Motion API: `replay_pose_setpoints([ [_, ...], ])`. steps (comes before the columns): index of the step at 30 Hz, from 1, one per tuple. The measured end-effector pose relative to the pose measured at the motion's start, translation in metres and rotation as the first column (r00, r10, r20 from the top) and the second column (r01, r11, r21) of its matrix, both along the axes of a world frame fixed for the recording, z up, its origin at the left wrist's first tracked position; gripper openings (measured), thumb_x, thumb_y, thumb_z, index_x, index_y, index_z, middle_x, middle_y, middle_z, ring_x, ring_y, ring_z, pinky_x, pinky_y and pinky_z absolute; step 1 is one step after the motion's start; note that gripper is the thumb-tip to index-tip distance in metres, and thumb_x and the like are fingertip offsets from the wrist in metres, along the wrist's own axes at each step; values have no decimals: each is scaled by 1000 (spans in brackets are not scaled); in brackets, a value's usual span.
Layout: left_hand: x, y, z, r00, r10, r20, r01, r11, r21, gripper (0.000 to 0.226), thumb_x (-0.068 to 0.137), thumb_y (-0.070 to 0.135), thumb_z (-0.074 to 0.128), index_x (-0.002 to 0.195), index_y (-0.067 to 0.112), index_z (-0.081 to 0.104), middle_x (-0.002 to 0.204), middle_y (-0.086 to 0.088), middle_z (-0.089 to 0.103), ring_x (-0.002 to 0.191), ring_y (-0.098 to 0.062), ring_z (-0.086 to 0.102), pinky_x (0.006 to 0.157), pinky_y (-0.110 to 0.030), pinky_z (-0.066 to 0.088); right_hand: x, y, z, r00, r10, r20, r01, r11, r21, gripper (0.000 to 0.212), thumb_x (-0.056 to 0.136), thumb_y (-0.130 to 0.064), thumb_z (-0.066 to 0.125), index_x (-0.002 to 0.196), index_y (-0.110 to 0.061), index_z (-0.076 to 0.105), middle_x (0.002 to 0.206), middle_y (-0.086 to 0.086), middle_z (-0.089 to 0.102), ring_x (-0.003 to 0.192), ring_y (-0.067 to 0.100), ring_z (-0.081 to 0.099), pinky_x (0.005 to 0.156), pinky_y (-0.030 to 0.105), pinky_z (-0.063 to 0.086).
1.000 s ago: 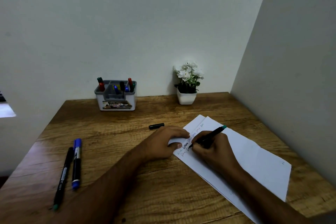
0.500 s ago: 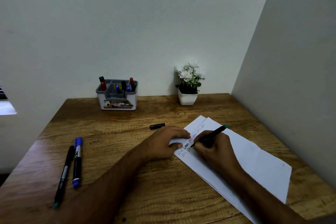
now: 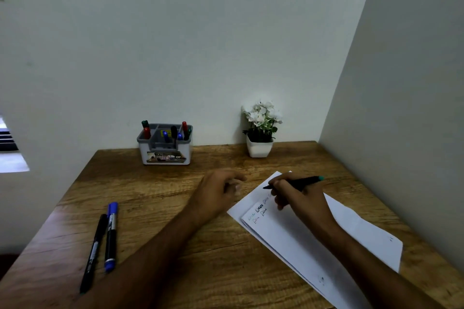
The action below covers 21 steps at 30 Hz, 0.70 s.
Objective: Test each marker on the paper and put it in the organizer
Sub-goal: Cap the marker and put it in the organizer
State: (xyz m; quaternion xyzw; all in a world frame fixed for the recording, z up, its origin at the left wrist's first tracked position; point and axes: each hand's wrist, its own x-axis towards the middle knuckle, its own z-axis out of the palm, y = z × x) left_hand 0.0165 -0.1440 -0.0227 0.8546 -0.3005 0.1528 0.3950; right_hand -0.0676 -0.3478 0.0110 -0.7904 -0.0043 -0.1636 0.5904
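My right hand [image 3: 300, 198] fingers [image 3: 277, 184] clamped round the black teal-ended marker [image 3: 298, 181], tip raised above the white scribbled paper [image 3: 301, 236] on the wooden bench [image 3: 175, 208], my left hand [image 3: 218, 192] blurred, fingers loosely curled, holding nothing visible, grey-white organizer [image 3: 164, 149] at the wall.

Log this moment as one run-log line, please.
right hand: grips uncapped marker, tip off paper | left hand: blurred, over table | organizer: several markers in | two markers untested

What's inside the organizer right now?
The organizer holds upright markers: red, green, blue and black caps show above its rim. Their lower bodies and the compartment floors are hidden.
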Motion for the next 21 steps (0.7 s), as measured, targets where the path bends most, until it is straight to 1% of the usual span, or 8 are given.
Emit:
replay_pose_setpoints([
  [2, 9, 9, 2, 994, 101, 35, -102, 994, 40, 25, 84, 13, 71, 108, 21, 72, 109, 10, 70, 100, 2, 61, 89, -19, 49, 2, 3, 2, 1000, 8, 2, -8, 1000, 17, 15, 96, -6, 62, 93, -7, 77, 79, 11, 75, 69, 23, 73, 61, 28, 60],
  [5, 18, 20, -3, 977, 212, -13, -207, 965, 163, 28, 84, 20, 73, 111, 20, 70, 112, 6, 68, 105, -6, 59, 90, -21, 47, 3, 5, 3, 1000, 9, 8, -9, 998, 69, 12, 93, -1, 65, 93, -6, 75, 79, 11, 76, 68, 25, 73, 59, 27, 60],
  [8, 17, 22, -5, 973, 229, -37, -212, 943, 256, 20, 84, 23, 73, 103, 20, 73, 103, 3, 70, 95, -11, 63, 82, -30, 53, 5, 7, 2, 1000, 21, 19, -22, 999, 50, 10, 90, 0, 69, 89, -7, 75, 77, 10, 76, 65, 26, 73, 57, 29, 60],
  [12, 13, 21, -3, 971, 230, -58, -209, 944, 256, 13, 86, 20, 70, 98, 22, 75, 97, 6, 70, 89, -8, 62, 79, -31, 54, 8, 7, -1, 999, 35, 11, -36, 999, 30, 7, 89, -4, 74, 90, -9, 78, 76, 9, 76, 64, 25, 73, 57, 32, 60],
  [14, 11, 19, -2, 969, 238, -70, -222, 957, 187, 16, 84, 17, 72, 98, 24, 75, 96, 11, 70, 88, -1, 61, 79, -21, 51, 8, 6, -1, 999, 38, 14, -39, 996, 86, 9, 89, -4, 73, 92, -9, 79, 77, 10, 77, 66, 26, 73, 59, 32, 60],
  [16, 7, 16, 0, 963, 242, -119, -238, 970, 48, 18, 82, 14, 75, 95, 26, 76, 90, 18, 69, 82, 9, 58, 73, -6, 43, 7, 6, 0, 999, 46, 18, -48, 988, 146, 13, 92, -3, 69, 95, -9, 80, 79, 12, 77, 69, 30, 73, 62, 33, 61],
  [17, 6, 14, 2, 959, 238, -155, -244, 969, -20, 18, 80, 13, 76, 94, 26, 76, 88, 19, 69, 80, 11, 58, 70, -3, 41, 7, 6, 0, 998, 51, 22, -54, 986, 156, 15, 93, -2, 67, 97, -9, 80, 80, 12, 77, 71, 32, 73, 63, 34, 61],
  [21, 3, 5, 7, 959, 149, -242, -193, 966, -170, 19, 76, 7, 78, 90, 19, 76, 86, 15, 73, 82, 9, 64, 69, -6, 46, 7, 10, 2, 996, 80, 47, -87, 984, 158, 14, 93, -2, 68, 96, -7, 80, 80, 13, 77, 71, 32, 73, 63, 34, 60],
])
